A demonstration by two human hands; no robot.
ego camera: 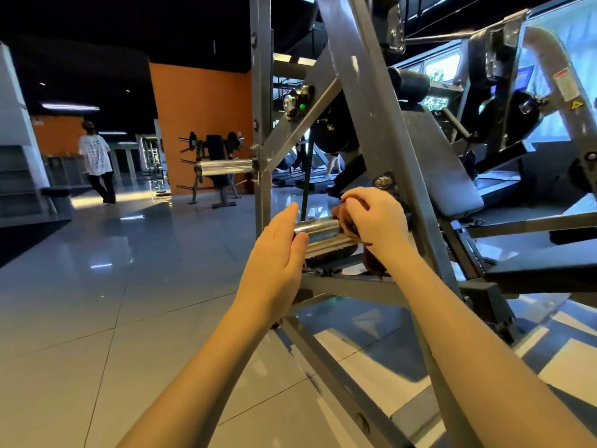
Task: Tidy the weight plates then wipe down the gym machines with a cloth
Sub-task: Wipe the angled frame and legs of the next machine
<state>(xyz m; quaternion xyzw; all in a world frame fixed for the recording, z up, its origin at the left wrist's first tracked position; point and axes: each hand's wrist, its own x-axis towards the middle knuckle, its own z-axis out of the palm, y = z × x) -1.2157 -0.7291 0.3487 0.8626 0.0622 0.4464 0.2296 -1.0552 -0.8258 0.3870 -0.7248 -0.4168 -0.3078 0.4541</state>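
Near: my left hand [274, 253] is flat, fingers straight, thumb touching the end of the lower chrome peg [319, 236] | right hand [376, 221] clenched around one brown cloth [345, 223], on the same peg | pegs: two, upper peg [226, 166] bare on the grey frame [381, 124] | far: one rack [214, 156], one person [97, 160]

Head view, angled forward-down, close over machine frame [381, 130].

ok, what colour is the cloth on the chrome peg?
Reddish brown, best seen in the head view; the right hand grips the cloth.
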